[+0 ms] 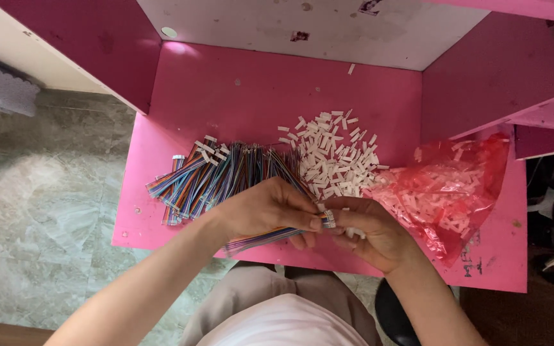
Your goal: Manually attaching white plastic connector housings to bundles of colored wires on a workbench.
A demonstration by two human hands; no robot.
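Over the front edge of the pink table [181, 96], I see my left hand [265, 208] curled closed around a flat multicoloured ribbon cable [261, 238], thumb and forefinger pinching its end while the loose length trails back under the palm toward the left wrist. My right hand [370, 232] meets it fingertip to fingertip, fingers bent inward and gripping a small white connector housing [329, 218] right at the cable's end; a few more white pieces seem cupped in that palm, though I cannot tell how many. Just beyond the left hand lies a fanned pile of ribbon cables [219, 173], striped in many colours, their ends pointing left and toward me. Beside that pile, to the right and further back, sits a loose heap of white connector housings [335, 154] spread on the tabletop. Right of my right hand, a red translucent plastic bag [456, 182] lies open with more white housings inside it. Grey-green marbled floor [40, 211] shows off the table's left side.
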